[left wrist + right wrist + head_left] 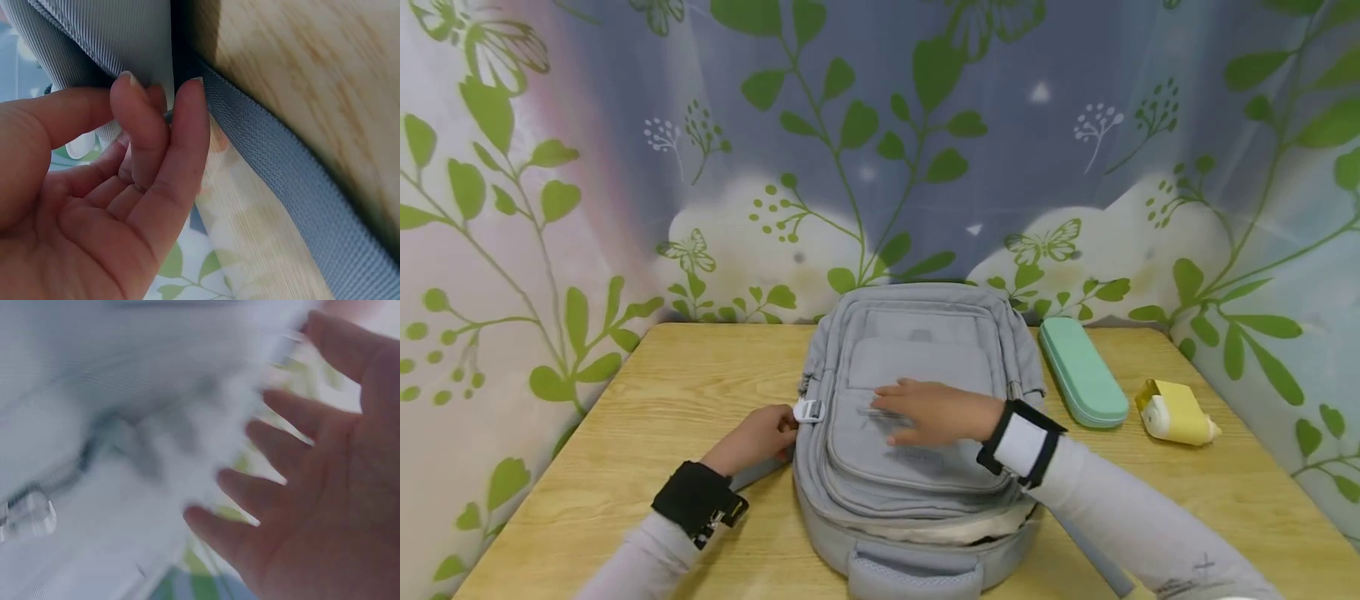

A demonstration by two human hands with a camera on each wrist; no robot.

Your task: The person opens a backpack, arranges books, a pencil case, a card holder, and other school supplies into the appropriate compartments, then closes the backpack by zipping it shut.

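Note:
A grey backpack lies on its back on the table, its carry handle toward me. My left hand is at its left side, close by a white buckle. In the left wrist view, the curled fingers pinch a thin grey strap, mostly hidden between them. A wider grey webbing strap runs past them along the table. My right hand hovers with spread fingers over the front pocket, casting a shadow there. The blurred right wrist view shows its palm and nothing held.
On the wooden table, right of the backpack, lie a mint-green case and a yellow and white dispenser-like item. A leaf-patterned curtain encloses the back and sides. The backpack's near end gapes along a zip.

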